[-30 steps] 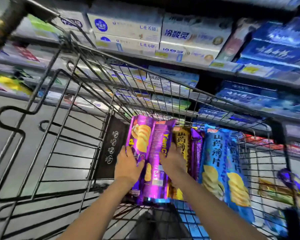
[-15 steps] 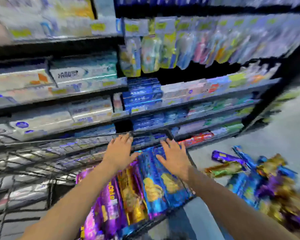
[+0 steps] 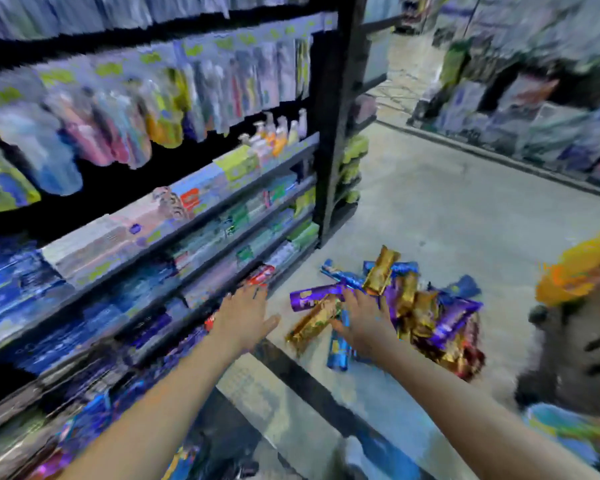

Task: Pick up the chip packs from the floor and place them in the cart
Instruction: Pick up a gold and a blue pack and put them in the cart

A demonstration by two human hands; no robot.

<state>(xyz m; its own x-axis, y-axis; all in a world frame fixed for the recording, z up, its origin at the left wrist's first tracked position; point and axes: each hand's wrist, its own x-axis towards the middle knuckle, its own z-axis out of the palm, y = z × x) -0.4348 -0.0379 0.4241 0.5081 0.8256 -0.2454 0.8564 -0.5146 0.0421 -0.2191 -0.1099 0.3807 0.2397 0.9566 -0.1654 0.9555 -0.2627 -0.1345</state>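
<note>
A heap of chip packs (image 3: 426, 313) in purple, gold and blue lies on the grey floor at centre right. My right hand (image 3: 362, 320) reaches out over the near side of the heap, fingers spread, holding nothing. A gold pack (image 3: 312, 323) and a purple pack (image 3: 312, 296) lie just left of that hand. My left hand (image 3: 245, 313) is stretched out open in front of the lowest shelves, left of the heap, empty. The cart shows only as a dark bar (image 3: 302, 375) and blurred packs (image 3: 94, 417) at the bottom left. The picture is motion-blurred.
Store shelving (image 3: 174, 216) with boxed and hanging goods runs along the left, ending at a black upright (image 3: 333, 133). More shelves (image 3: 534, 126) stand at the far right. A blurred grey and orange object (image 3: 582, 327) sits at the right edge. Grey floor (image 3: 447, 216) spreads beyond the heap.
My view has swung right from the cart to the floor. Both hands have left the packs in the cart and now stretch toward the heap on the floor.
</note>
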